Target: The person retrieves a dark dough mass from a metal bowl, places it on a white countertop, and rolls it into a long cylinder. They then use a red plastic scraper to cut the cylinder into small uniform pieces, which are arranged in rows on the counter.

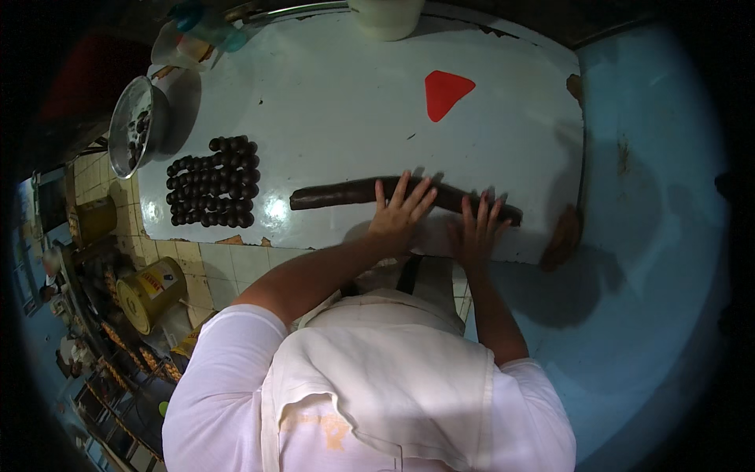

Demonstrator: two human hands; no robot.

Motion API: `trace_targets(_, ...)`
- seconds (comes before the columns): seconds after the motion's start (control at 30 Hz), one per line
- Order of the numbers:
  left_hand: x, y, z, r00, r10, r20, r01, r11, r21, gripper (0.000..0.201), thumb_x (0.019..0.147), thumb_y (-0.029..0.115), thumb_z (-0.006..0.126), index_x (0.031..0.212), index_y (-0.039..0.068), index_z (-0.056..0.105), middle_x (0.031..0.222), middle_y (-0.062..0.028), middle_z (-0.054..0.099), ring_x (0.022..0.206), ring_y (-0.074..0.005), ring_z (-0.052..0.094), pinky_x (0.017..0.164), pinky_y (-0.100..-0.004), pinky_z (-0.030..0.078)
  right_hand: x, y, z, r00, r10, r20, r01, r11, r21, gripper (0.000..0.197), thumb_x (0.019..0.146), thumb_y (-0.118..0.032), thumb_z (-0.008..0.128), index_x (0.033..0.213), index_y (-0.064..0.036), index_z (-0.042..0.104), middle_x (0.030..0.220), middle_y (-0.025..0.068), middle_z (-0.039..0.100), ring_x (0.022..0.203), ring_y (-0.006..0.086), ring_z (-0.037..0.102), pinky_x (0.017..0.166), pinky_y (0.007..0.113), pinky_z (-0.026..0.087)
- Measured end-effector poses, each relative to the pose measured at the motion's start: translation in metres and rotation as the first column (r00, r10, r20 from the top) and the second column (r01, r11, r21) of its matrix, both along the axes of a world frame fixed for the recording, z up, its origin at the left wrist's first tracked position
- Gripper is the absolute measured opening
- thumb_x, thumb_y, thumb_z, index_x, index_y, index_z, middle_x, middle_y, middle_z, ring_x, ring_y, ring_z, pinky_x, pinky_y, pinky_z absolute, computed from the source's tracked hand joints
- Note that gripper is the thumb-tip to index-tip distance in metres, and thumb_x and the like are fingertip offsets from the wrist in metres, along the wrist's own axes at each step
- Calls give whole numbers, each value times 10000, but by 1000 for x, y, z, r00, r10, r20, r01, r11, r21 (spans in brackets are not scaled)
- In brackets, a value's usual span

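Note:
A long dark brown dough log [338,195] lies across the near part of the white table, bending slightly toward its right end. My left hand [399,212] rests on its middle with the fingers spread. Near the log's right end, my right hand [475,232] lies over it, fingers stretched out and apart. Neither hand grips the log. To the left, several dark round balls [214,182] sit packed together in rows. A red triangular scraper [446,94] lies flat beyond my hands, toward the far right.
A clear bowl [130,130] with dark bits in it stands at the table's left edge. A white tub [387,19] is at the far edge, and clear plastic containers [189,46] are in the far left corner. Yellow buckets [153,295] stand on the floor at left. A blue wall [653,157] is at right.

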State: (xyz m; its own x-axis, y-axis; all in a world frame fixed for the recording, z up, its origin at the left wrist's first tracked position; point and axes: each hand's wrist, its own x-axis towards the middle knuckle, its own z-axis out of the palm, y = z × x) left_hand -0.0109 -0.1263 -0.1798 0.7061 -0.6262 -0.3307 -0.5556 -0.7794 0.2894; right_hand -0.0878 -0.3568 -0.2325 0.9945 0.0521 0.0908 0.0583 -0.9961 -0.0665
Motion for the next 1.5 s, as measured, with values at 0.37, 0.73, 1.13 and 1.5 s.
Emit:
trace_targets(0.37, 116, -32, -20, 943, 274, 191, -269, 962, -55, 987, 993, 763, 346, 1689, 119, 71, 1759, -137, 17, 1609, -413, -29, 1200, -762, 67, 206, -24, 6, 968, -248, -33, 243, 964, -104, 661, 1019, -590, 529, 1619, -357, 380, 1730, 141, 214, 1605, 428, 59, 1178, 778, -15)
trace_targets(0.73, -39, 89, -11, 979, 194, -66, -199, 976, -89, 1011, 948, 576, 652, 1676, 88, 148, 1754, -136, 83, 1614, -384, 38, 1226, -716, 68, 0, 13, 4, 991, -37, -129, 66, 971, 229, 731, 1015, -525, 562, 1619, -148, 397, 1719, 193, 224, 1594, 462, 109, 1184, 766, 14)
trace_targets(1.13, 137, 71, -32, 855, 476, 208, -491, 871, 23, 958, 1007, 743, 367, 1687, 130, 89, 1761, -124, -15, 1606, -422, -24, 1207, -747, 90, 193, 65, 7, 995, -99, -9, 99, 992, 73, 743, 1004, -629, 529, 1640, -291, 343, 1725, 134, 230, 1602, 423, 87, 1178, 784, 44)
trace_targets(1.5, -23, 105, -19, 974, 215, 66, -216, 976, 10, 1033, 938, 602, 633, 1677, 89, 124, 1755, -142, 57, 1603, -438, 20, 1174, -791, 58, 43, 56, -4, 991, 124, -41, -115, 977, 180, 736, 995, -603, 548, 1628, -271, 376, 1733, 128, 212, 1599, 427, 111, 1184, 770, 74)
